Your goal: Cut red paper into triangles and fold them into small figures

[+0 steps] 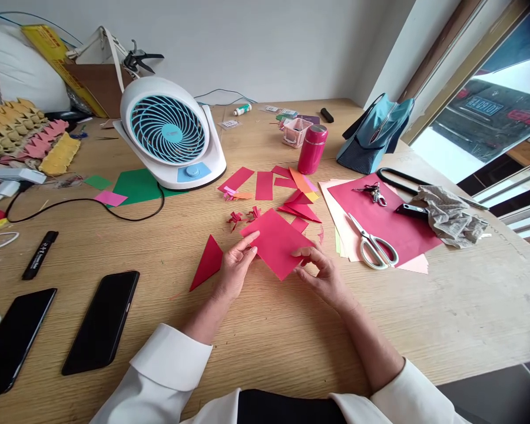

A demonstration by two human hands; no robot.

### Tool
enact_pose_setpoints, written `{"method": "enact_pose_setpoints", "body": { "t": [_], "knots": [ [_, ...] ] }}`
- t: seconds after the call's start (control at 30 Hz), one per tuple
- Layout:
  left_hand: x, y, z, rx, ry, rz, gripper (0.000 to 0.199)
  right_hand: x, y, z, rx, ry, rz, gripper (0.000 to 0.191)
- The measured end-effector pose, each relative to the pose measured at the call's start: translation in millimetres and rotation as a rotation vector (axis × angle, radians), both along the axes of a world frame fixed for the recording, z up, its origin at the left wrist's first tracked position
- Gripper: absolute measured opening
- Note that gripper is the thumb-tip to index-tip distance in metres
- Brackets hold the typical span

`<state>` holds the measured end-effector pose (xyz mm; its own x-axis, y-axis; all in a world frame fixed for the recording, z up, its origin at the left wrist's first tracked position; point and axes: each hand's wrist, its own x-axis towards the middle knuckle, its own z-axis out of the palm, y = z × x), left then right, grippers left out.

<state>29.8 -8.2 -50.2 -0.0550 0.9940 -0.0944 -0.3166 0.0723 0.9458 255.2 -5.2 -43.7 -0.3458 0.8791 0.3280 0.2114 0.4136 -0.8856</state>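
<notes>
A square sheet of red paper (277, 242) is held up off the table, turned so that one corner points toward me. My left hand (237, 262) pinches its left corner between thumb and fingers. At the opposite corner, my right hand (320, 272) grips the sheet the same way. Beside my left hand lies a red paper triangle (208, 264). Just beyond the sheet are small red folded paper figures (235, 219), and several red paper strips (264, 185) are scattered behind them.
White-handled scissors (375, 246) rest on stacked coloured paper (406, 235) at the right. A fan (170, 132) stands at the back left, a pink flask (312, 150) at the back. Two black phones, one a black phone (101, 321), lie at the left. A blue bag (375, 135) sits back right.
</notes>
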Motion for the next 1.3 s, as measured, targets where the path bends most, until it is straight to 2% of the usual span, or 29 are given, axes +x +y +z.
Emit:
{"method": "enact_pose_setpoints", "body": {
  "t": [0.2, 0.4, 0.5, 0.6, 0.77, 1.0, 1.13, 1.3],
  "knots": [
    [4.7, -2.8, 5.2, -0.04, -0.057, -0.022, 0.05, 0.0, 0.3, -1.3, 0.093, -0.062, -0.114, 0.023],
    [-6.9, 1.4, 11.7, -0.04, -0.047, -0.045, 0.029, 1.8, 1.8, 6.5, 0.107, -0.032, -0.098, 0.008],
    [-23.5, 7.7, 15.7, -0.007, 0.051, -0.089, 0.027, 1.9, -0.6, 8.3, 0.085, -0.028, -0.027, 0.006],
    [-36.5, 12.3, 22.0, 0.116, 0.258, -0.103, 0.022, 0.6, -3.6, 7.7, 0.046, -0.033, 0.072, 0.005],
    [-41.9, 13.2, 29.2, 0.247, 0.53, -0.164, 0.013, -1.8, -5.7, 7.2, -0.023, -0.025, 0.162, 0.006],
    [-40.2, 11.4, 33.8, 0.332, 0.611, -0.265, 0.008, -0.9, -3.3, 13.1, -0.103, 0.097, 0.18, 0.023],
    [-37.2, 10.4, 39.0, 0.333, 0.58, -0.374, 0.009, -3.3, -3.6, 13.1, -0.127, 0.14, 0.195, 0.021],
    [-32.2, 3.9, 44.8, 0.31, 0.72, -0.496, 0.013, -6.3, -4.8, 12.7, -0.178, 0.158, 0.237, 0.021]
  ]
}}
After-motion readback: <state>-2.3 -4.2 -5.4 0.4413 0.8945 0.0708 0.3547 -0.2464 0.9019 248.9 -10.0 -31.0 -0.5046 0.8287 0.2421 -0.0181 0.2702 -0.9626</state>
